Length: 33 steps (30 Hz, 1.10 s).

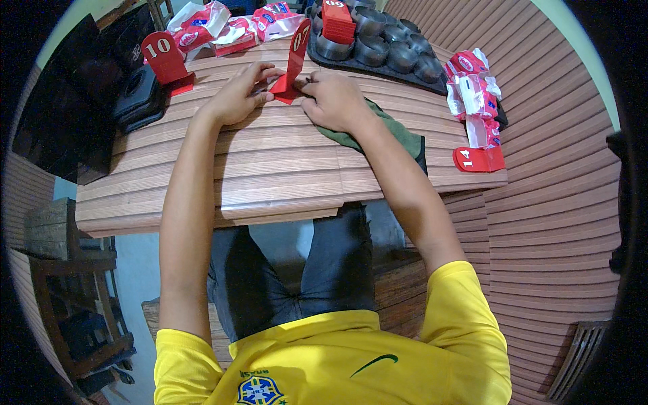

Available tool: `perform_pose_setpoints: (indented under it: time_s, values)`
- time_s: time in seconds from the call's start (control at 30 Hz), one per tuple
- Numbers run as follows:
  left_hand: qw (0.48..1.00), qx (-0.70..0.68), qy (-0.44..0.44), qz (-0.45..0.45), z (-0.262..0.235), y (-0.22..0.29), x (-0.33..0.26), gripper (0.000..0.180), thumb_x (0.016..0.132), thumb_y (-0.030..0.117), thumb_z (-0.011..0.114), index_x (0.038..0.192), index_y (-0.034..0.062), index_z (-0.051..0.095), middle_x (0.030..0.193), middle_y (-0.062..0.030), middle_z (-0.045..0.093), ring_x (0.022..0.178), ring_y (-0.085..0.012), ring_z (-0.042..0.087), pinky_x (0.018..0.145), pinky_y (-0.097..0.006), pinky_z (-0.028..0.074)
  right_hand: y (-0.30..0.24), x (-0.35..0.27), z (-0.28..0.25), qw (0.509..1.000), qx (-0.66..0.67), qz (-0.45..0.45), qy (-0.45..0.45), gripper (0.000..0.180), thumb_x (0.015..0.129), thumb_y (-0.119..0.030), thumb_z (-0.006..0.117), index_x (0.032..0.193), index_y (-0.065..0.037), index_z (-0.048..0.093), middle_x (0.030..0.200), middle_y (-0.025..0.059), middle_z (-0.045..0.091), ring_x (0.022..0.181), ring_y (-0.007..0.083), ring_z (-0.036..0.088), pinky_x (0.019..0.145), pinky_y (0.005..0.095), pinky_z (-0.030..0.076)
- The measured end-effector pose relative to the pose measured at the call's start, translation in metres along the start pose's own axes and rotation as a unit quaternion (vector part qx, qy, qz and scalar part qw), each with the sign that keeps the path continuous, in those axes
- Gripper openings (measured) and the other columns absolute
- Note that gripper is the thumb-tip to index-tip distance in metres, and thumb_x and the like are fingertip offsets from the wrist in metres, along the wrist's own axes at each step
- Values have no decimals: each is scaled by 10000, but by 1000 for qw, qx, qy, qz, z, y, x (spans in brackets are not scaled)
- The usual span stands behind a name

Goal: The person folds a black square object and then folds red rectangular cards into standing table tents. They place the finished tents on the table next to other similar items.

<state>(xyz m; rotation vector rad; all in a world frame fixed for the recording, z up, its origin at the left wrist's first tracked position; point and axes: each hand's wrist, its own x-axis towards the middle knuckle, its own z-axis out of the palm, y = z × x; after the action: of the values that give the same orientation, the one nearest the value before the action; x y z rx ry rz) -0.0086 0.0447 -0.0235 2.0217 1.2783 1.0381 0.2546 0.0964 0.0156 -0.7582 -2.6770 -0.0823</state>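
Note:
A red table-number stand (295, 57) is upright near the middle of the wooden table, its foot flat on the top. On its left side my left hand (237, 96) has thumb and fingers apart, the thumb tip at the edge of the foot. From the right my right hand (334, 100) reaches the stand with curled fingers, their tips against its lower part; the stand partly hides that contact. Beneath my right wrist lies a folded dark green cloth (409, 140).
A second red number stand (165, 59) and a black case (140, 98) are at left, beside dark screens (67, 101). Tissue packs (199, 23) line the back. A black tray (385, 75) holds metal rings and stacked red stands (337, 27). More tissue packs (476, 98) and a lying stand (479, 159) are right.

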Motion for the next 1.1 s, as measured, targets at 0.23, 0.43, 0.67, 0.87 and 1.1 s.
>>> perform_pose_setpoints:
  time_s: [0.23, 0.43, 0.67, 0.87, 1.1]
  values:
    - [999, 35, 7, -1, 1, -5, -1, 553, 1022, 73, 745, 1514, 52, 493, 1510, -185, 614, 1406, -324, 564, 1185, -424, 475, -5, -4, -3, 997, 63, -36, 3, 398, 888, -294, 616, 1164, -101, 828, 956, 186, 710, 955, 402, 698, 845, 538, 557]
    - [982, -178, 0, -66, 5, -9, 2, 470, 1112, 194, 629, 1558, 92, 524, 1487, -164, 635, 1411, -341, 558, 1195, -442, 446, 0, -5, -1, 999, 10, 22, 21, 446, 905, -291, 611, 1267, -98, 787, 998, 203, 706, 963, 411, 693, 853, 541, 550]
    - [999, 1, -24, -23, -4, 0, 4, 357, 1155, 185, 564, 1472, 29, 609, 1415, -119, 651, 1352, -236, 595, 1176, -386, 463, 1, -5, 0, 998, 58, 9, 14, 447, 905, -270, 591, 1259, -63, 770, 1051, 207, 712, 1017, 420, 687, 893, 548, 543]
    - [995, -101, 6, -19, 6, 1, 1, 377, 1082, 284, 691, 1393, 71, 687, 1307, -182, 706, 1240, -314, 659, 1099, -422, 505, 6, 0, 5, 992, 122, 38, 0, 427, 908, -327, 571, 1143, -55, 801, 1092, 227, 752, 1050, 427, 716, 931, 579, 550]
    - [998, -39, 35, -28, 8, 8, 2, 383, 1021, 347, 771, 1279, 64, 758, 1220, -174, 759, 1095, -296, 707, 1001, -423, 532, 4, 3, -3, 944, 307, 106, -52, 460, 851, -172, 601, 1239, -20, 796, 982, 222, 746, 905, 328, 735, 841, 456, 567]
